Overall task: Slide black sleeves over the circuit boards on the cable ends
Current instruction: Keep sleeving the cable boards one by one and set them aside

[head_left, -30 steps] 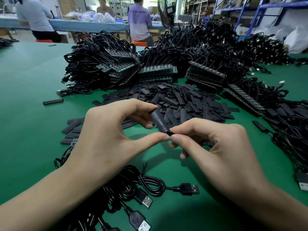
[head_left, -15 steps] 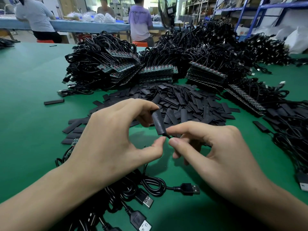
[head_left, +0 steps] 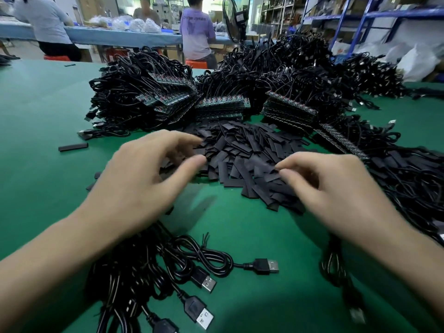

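Your left hand hovers over the pile of black sleeves on the green counter, grip apart and empty. Your right hand pinches 1 black sleeve at the pile's near side. The circuit boards sit stacked behind.

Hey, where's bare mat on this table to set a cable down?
Widest: green mat left of the stacked black cable bundles. Smaller patch between the pile of flat black sleeves and the loose USB cables nearest you. The right side is crowded with tangled cables.
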